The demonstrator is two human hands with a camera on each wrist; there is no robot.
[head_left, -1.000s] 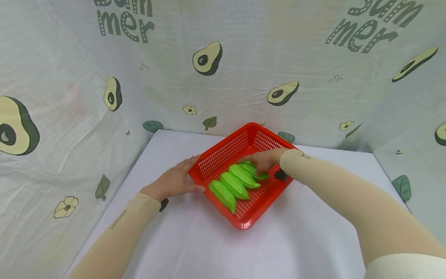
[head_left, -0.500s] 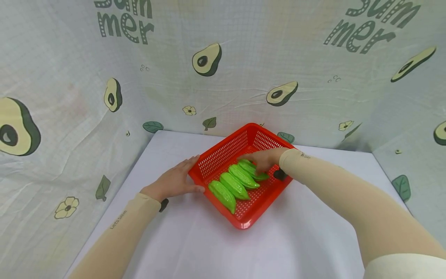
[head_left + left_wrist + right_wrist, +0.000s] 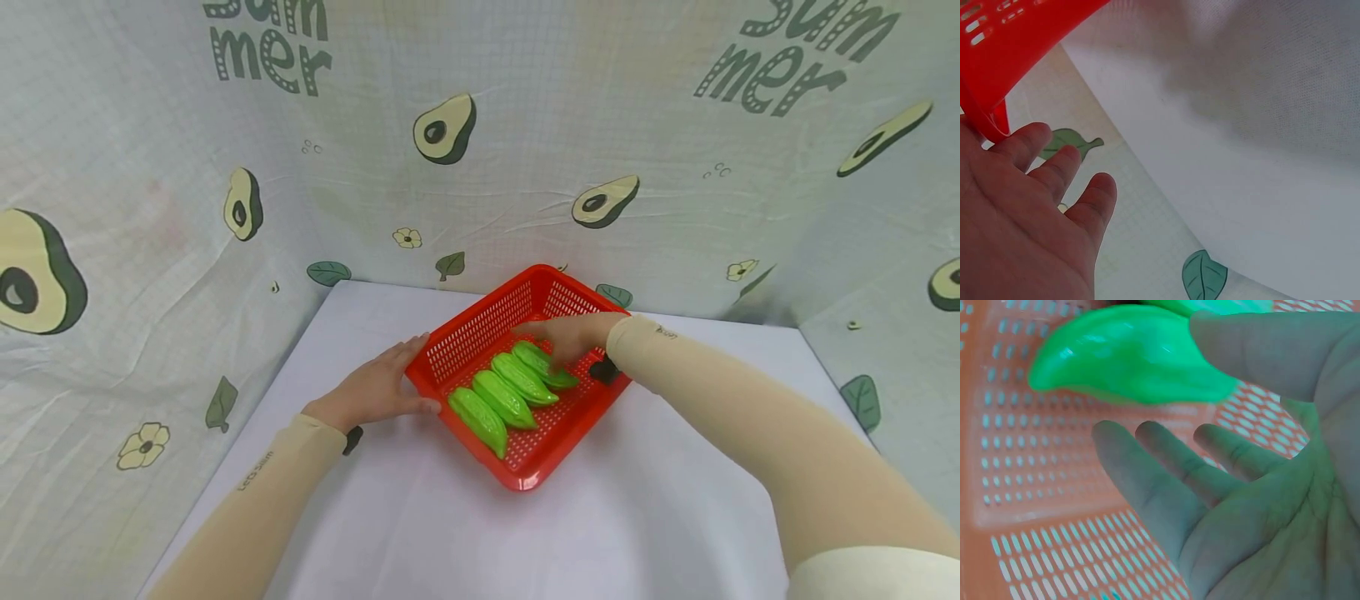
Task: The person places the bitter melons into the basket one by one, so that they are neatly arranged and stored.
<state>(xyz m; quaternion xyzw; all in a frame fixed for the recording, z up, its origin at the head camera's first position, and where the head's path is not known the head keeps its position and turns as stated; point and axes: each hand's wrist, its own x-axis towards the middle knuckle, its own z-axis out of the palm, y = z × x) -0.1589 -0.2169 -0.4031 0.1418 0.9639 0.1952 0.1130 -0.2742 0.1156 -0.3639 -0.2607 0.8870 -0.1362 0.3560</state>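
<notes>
Several ridged bright green star fruit (image 3: 503, 400) lie side by side in a red plastic basket (image 3: 564, 454). My right hand (image 3: 573, 335) is inside the basket, over the rearmost star fruit (image 3: 1129, 356). In the right wrist view its fingers are spread and stand apart from that fruit, while the thumb overlaps one end of it; the palm holds nothing. My left hand (image 3: 378, 385) is at the basket's left corner, thumb and fingertips at the rim. The left wrist view shows three of its fingers (image 3: 1092, 209) loosely extended beside the red corner.
The basket stands at an angle on a white-covered table (image 3: 405, 517), near its back edge. Behind and on both sides hangs a pale cloth (image 3: 517, 183) printed with avocados and leaves. The basket's right part shows bare perforated floor.
My right hand has risen slightly toward the back of the basket, and more of the rearmost star fruit shows beneath it. My left hand and the basket have stayed in place.
</notes>
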